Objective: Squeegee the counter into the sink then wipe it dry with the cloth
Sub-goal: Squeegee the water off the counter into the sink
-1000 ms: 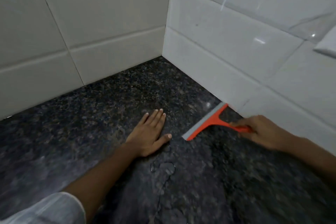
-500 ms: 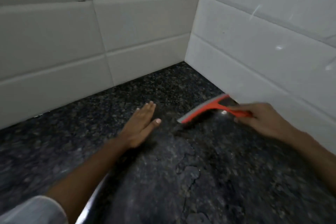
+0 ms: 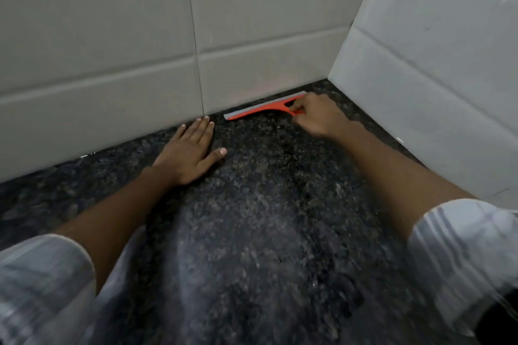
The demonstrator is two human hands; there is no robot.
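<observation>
The orange plastic squeegee lies along the back wall's foot on the dark speckled granite desk, its handle gripped by the right hand; the left hand rests flat, open, just beside the blade's left end.

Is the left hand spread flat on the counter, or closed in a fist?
Spread flat. The left hand lies palm down on the dark counter, fingers straight toward the wall tiles, thumb out to the side.

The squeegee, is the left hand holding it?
No, the right hand grips the orange squeegee, while the left hand lies flat on the granite counter.
</observation>
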